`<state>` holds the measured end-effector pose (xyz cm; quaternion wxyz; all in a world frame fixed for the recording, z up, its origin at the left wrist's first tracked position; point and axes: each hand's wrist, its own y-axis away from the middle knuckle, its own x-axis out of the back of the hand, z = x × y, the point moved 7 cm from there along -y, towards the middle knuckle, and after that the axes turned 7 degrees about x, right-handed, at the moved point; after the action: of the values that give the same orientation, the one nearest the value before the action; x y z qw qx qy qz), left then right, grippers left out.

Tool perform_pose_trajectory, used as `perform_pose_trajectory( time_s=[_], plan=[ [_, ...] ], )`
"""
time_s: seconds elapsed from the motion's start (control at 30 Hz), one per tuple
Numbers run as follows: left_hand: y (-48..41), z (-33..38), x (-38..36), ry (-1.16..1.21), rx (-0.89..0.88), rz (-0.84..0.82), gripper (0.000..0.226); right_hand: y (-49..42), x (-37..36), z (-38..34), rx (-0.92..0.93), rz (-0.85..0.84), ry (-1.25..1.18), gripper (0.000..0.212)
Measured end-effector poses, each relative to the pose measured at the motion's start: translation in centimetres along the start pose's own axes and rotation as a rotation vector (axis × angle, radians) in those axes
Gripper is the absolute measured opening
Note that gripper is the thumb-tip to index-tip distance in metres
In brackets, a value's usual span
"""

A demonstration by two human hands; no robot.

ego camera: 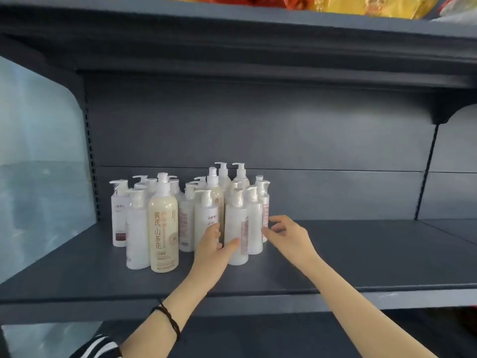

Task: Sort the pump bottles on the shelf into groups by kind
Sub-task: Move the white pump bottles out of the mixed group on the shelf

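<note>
Grey shelf (335, 254) carries the pump bottles (136, 228), all upright. Your left hand (210, 250) grips the front white bottle (236, 226) from its 9 o'clock; your right hand (287, 235), at 3 o'clock, has fingers (274, 226) loosely curled, seemingly holding nothing.

**Both hands at the bottle cluster, shelf mid-left**

Pump bottles (187, 220) stand upright, packed in one mixed cluster on the dark grey shelf (361, 254). A tall beige bottle (164, 228) is front left, with white ones around it. The left hand (210, 250) holds the front white bottle (235, 223), thumb on its face and fingers in the gap to its left. The right hand (289, 235) has bent fingers (277, 223), tips at the pink-label bottle (265, 213); it is blurred and the grip is unclear. There is a black band (167, 319) on the left wrist. Red and yellow packets (361, 5) lie on the shelf above.
</note>
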<state>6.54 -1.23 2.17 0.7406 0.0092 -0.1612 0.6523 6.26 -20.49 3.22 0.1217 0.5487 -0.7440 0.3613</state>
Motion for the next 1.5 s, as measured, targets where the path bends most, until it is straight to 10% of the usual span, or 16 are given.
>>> perform_pose_trajectory(
  time_s=[0.63,1.0,1.5],
  plan=[
    [-2.9,-3.2,-3.4,-0.385,0.001,0.307,0.050,-6.6,-3.5,4.8,0.035,-0.210,-0.269,0.045],
    [-5.7,0.5,-15.4,-0.210,0.071,-0.031,0.046,-6.6,7.8,13.5,-0.052,-0.090,-0.153,0.049],
    [-17.4,0.8,-30.2,-0.091,0.128,-0.078,0.053,-13.8,15.8,25.9,-0.199,0.173,-0.007,0.053]
  ],
)
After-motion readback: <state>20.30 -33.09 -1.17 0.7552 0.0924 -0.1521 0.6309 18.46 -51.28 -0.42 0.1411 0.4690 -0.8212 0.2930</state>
